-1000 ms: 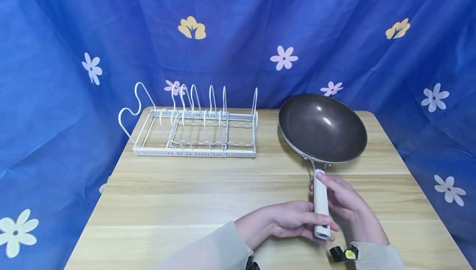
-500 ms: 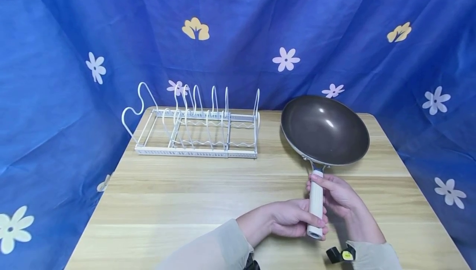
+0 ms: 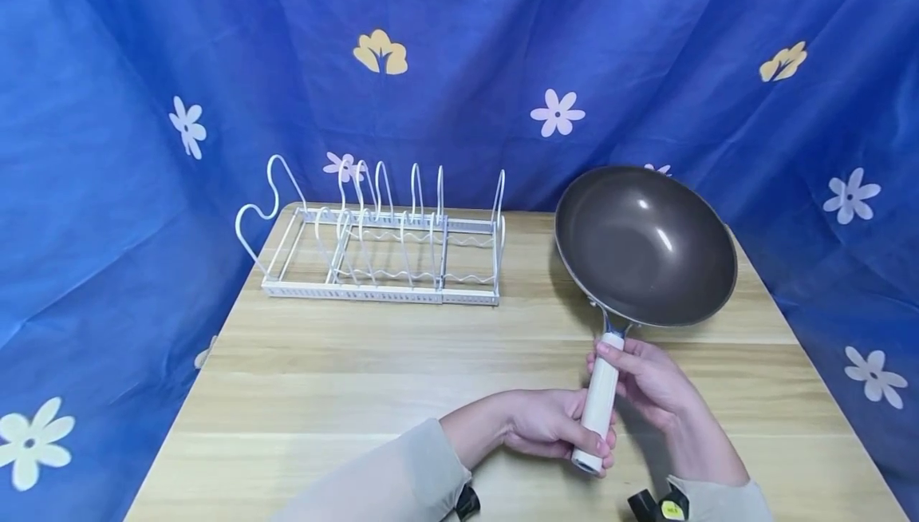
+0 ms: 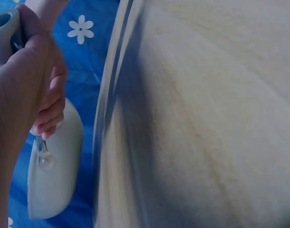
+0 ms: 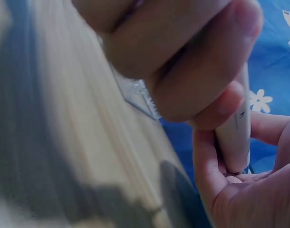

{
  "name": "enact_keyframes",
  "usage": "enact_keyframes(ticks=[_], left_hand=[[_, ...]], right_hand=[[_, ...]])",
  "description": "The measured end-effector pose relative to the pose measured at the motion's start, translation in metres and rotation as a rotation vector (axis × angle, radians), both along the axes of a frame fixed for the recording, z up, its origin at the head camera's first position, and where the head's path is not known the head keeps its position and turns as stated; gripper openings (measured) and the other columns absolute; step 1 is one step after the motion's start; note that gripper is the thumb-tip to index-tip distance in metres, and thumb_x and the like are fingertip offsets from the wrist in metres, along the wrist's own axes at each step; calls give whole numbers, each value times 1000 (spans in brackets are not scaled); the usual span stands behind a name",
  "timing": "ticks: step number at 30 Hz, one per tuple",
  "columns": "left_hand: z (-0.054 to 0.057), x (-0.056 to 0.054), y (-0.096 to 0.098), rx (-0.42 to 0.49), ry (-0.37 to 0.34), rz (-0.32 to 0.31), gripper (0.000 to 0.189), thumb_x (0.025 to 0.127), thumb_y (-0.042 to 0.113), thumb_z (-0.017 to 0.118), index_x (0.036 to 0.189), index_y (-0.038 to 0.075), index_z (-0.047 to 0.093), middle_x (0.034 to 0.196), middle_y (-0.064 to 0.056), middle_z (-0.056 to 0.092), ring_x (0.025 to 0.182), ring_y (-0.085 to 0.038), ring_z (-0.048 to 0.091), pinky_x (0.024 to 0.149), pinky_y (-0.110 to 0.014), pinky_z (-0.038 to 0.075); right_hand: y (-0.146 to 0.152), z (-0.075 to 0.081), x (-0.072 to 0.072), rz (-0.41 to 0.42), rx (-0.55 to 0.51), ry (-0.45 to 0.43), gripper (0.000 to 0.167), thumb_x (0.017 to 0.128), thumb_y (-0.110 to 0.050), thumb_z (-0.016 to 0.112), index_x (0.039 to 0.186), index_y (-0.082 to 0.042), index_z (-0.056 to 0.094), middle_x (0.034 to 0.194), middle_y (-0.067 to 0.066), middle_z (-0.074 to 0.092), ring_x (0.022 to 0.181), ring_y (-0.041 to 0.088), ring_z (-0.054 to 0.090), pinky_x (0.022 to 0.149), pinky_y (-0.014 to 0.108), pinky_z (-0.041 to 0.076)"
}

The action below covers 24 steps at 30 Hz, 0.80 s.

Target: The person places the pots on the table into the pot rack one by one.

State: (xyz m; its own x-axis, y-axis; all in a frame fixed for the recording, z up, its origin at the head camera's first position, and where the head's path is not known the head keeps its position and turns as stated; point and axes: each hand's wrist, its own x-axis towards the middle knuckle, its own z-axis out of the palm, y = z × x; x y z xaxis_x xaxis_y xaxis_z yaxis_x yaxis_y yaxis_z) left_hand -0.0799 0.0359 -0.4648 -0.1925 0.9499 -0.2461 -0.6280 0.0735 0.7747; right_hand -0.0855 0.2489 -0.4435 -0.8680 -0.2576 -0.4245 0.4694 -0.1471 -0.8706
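Both hands hold a deep frying pan with a dark inside and a pale handle. It is tilted, its inside facing me, over the right back of the table. My left hand grips the handle near its end, thumb across the top. Closer to the pan's bowl, my right hand holds the handle with its thumb on top. The left wrist view shows the pan's light outside and the hole in the handle's end. In the right wrist view, curled fingers surround the handle and hide much of it.
A white wire pan rack with several upright loops stands at the back left of the wooden table. Blue cloth with flower prints hangs behind and at both sides.
The pan has come up a little and shifted right, looking larger. Its handle end has swung left, both hands keeping hold. The rack stays where it was on the table.
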Motion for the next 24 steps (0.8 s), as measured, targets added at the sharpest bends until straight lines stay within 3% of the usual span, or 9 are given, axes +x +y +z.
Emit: enact_keyframes(ticks=[5, 9, 12, 16, 20, 24], left_hand=[[4, 4, 1, -34, 93, 32, 35, 102, -15, 53, 120, 13, 41, 102, 3, 60, 93, -10, 68, 90, -25, 61], [6, 9, 2, -94, 233, 86, 35, 98, -15, 62, 119, 6, 44, 99, 2, 62, 87, -8, 68, 81, -19, 58], [7, 12, 2, -125, 348, 125, 36, 94, -13, 69, 120, 0, 47, 96, 3, 64, 84, -6, 66, 77, -16, 56], [10, 16, 1, -157, 471, 156, 41, 92, -9, 74, 123, -6, 48, 94, 6, 65, 81, -2, 64, 76, -14, 55], [15, 21, -1, -198, 534, 199, 42, 89, -8, 76, 121, -1, 49, 92, 8, 63, 80, -1, 62, 76, -14, 54], [19, 29, -4, -246, 625, 226, 55, 89, -5, 76, 134, 5, 46, 91, 10, 62, 78, 0, 60, 76, -15, 53]], right_hand=[[-2, 12, 4, 4, 53, 90, 31, 110, -9, 61, 134, 7, 51, 99, -5, 76, 95, 8, 75, 91, 23, 61], [-8, 19, 6, 19, 110, 144, 52, 109, -6, 59, 146, 19, 35, 100, -6, 75, 95, 7, 74, 93, 22, 60], [-13, 23, 7, 16, 154, 165, 58, 109, -5, 58, 151, 22, 28, 99, -8, 74, 94, 6, 73, 93, 22, 58], [-19, 28, 8, 5, 167, 172, 45, 108, -3, 58, 144, 14, 37, 97, -8, 71, 92, 7, 70, 89, 22, 57], [-24, 31, 10, 14, 145, 190, 22, 106, -3, 60, 125, -1, 49, 92, -9, 69, 88, 9, 67, 84, 24, 54], [-26, 32, 12, 43, 135, 219, 17, 106, -2, 62, 118, -6, 50, 91, -9, 68, 87, 10, 66, 83, 26, 54]])
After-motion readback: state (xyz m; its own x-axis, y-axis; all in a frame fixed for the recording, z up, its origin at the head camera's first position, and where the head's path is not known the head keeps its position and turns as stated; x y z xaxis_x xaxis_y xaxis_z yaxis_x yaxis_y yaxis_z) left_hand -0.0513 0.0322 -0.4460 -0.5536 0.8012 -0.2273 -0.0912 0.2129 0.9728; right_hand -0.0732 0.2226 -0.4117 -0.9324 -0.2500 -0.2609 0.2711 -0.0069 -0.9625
